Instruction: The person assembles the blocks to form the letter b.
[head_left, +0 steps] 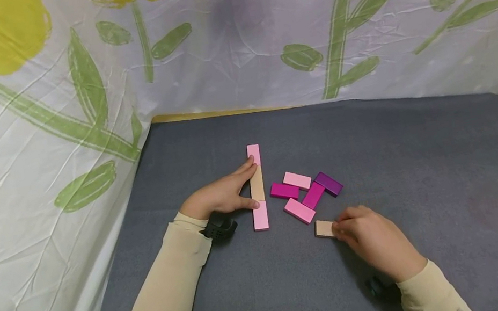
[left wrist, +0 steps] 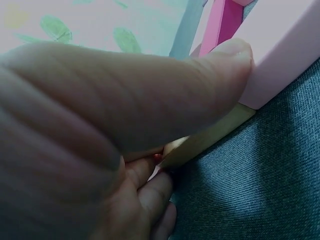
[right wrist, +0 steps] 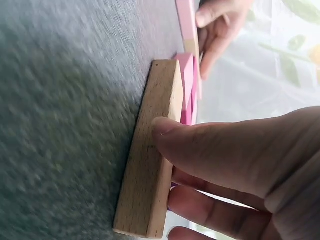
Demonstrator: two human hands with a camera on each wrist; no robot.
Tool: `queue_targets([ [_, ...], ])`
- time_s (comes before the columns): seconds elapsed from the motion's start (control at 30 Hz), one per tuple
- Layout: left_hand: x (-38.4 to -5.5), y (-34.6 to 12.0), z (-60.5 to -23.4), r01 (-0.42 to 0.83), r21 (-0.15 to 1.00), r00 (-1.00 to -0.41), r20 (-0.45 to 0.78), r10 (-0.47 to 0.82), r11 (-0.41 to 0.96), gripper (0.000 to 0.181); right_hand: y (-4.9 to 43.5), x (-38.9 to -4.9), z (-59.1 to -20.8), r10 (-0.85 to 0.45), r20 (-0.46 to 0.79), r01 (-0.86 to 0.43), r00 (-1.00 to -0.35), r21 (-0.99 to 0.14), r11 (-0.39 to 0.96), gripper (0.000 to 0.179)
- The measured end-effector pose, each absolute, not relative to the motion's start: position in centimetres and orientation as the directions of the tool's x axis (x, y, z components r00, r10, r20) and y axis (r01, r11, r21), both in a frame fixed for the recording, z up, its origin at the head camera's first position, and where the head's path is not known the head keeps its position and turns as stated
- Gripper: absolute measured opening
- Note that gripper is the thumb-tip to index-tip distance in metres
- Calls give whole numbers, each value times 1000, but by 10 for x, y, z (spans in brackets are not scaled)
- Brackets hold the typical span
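Note:
A straight row runs away from me: a light pink block [head_left: 261,216] at the near end, a plain wooden block [head_left: 256,183] in the middle, a pink block [head_left: 253,153] at the far end. Spread along the row's left side, my left hand [head_left: 218,195] touches it, thumb at the near joint and fingertips at the far one. In the left wrist view the thumb [left wrist: 200,95] lies straight against the pink block [left wrist: 280,50]. My right hand [head_left: 377,238] pinches another wooden block [right wrist: 150,145] between thumb and fingers, close over the grey cloth.
Between the hands lies a loose group: a magenta block [head_left: 284,190], a pale pink block [head_left: 297,180], a second magenta block [head_left: 313,196], a purple block [head_left: 329,184] and a pink block [head_left: 299,211]. A flower-painted white sheet [head_left: 243,58] hangs behind the grey table [head_left: 424,149].

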State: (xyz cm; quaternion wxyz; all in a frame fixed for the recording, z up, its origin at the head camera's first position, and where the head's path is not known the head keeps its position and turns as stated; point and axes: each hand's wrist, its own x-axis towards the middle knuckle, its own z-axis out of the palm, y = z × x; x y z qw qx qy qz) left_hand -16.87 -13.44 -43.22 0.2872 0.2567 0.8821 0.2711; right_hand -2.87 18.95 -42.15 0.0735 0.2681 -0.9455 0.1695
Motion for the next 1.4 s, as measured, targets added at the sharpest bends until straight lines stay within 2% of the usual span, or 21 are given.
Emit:
queue_targets([
  [0.7,-168,-133,-436,275,624,-712,-379,591,732,100,159,-4,-429,-545,283,-611,-789,-274,742,24],
  [1.13,-168,-132,-434,273,621,-718,-377,585,735,99,147,-4,-421,-654,167,-670,-738,-302,678,21],
  [1.4,-168,-134,-434,279,625,-713,-373,593,729,98,144,-4,-417,-665,143,-673,-733,-288,681,23],
])
